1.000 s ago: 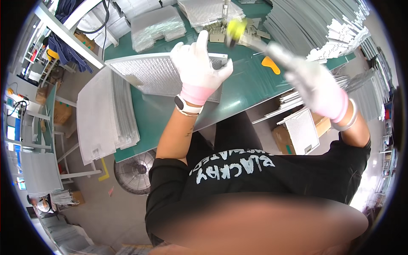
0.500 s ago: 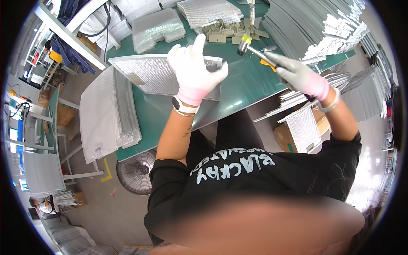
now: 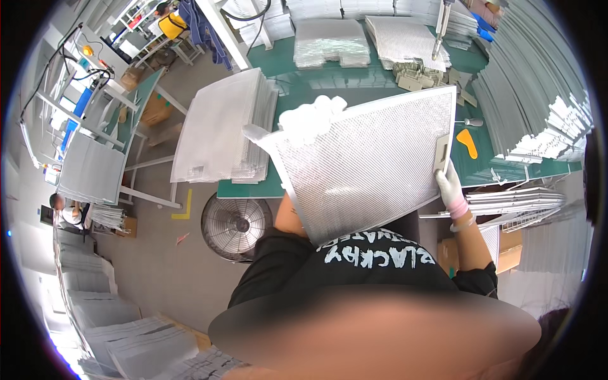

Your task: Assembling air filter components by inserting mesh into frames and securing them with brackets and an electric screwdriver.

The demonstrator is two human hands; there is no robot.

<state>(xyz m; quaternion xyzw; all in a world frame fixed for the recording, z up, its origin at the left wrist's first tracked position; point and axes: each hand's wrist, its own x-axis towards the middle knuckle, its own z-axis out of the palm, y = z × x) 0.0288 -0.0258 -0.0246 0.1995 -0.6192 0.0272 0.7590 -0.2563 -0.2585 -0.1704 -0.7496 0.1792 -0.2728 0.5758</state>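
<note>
I hold a large metal mesh filter panel (image 3: 364, 164) with a silver frame, lifted and tilted toward me over the green table (image 3: 354, 79). My left hand (image 3: 304, 120), in a white glove, grips the panel's upper left corner, fingers curled over its edge. My right hand (image 3: 451, 187), also gloved, grips the panel's right edge just below its small metal handle. The panel hides my left forearm and much of the table in front of me.
A stack of mesh sheets (image 3: 221, 126) lies at the table's left end. Bagged mesh pads (image 3: 329, 41), small grey parts (image 3: 418, 75), an orange tool (image 3: 468, 142) and long metal strips (image 3: 525, 95) lie on the table. A floor fan (image 3: 235, 225) stands below. Another person (image 3: 66, 209) works far left.
The panel has gone from lying flat on the table to lifted and tilted toward me. My right hand has let go of the hammer-like tool and taken the panel's right edge.
</note>
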